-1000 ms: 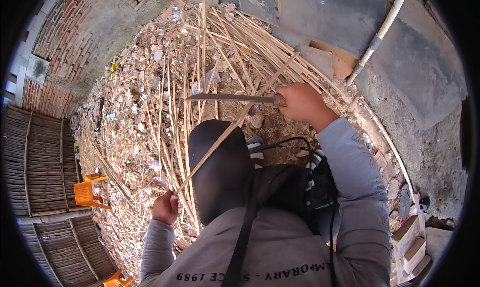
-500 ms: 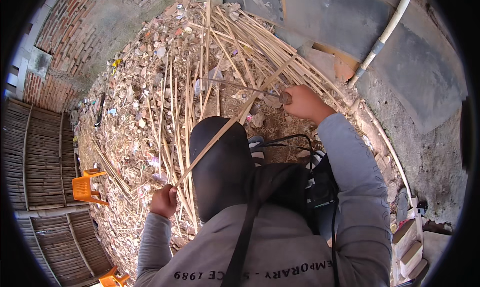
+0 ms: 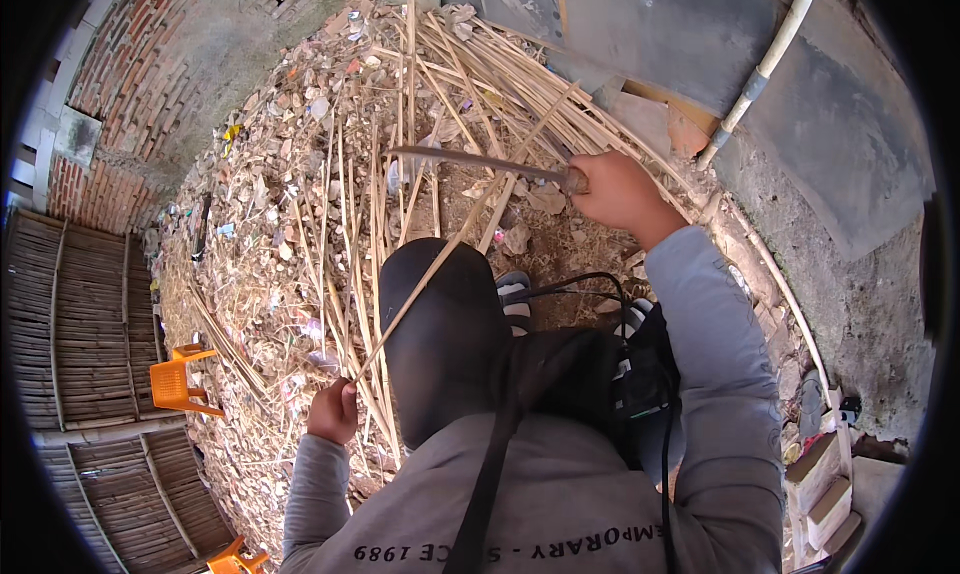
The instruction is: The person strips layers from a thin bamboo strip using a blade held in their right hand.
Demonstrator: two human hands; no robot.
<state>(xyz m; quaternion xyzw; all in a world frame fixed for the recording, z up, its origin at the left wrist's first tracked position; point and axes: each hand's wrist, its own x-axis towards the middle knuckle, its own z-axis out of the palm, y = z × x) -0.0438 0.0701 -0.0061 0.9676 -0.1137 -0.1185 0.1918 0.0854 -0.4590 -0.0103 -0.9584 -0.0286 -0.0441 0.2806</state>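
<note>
My left hand (image 3: 333,411) is closed round the near end of a long, pale bamboo strip (image 3: 434,267). The strip slants up and to the right, past my dark-clad knee, and its far end lies over the pile of strips. A long knife (image 3: 480,161) is gripped by its wooden handle in my right hand (image 3: 612,194). Its blade points left and crosses the strip near the strip's far part; whether the two touch I cannot tell.
Many bamboo strips (image 3: 530,89) lie heaped at the far right, and more lie on the rubble-strewn ground (image 3: 270,224). Orange plastic chairs (image 3: 175,384) stand at the left by a bamboo wall (image 3: 90,314). A pale pipe (image 3: 765,74) runs down the grey wall (image 3: 850,144) on the right.
The knife blade has turned, showing more of its flat side, and has risen slightly. The bamboo strip has rolled to a narrower face, its far end shifting a little up and left.
</note>
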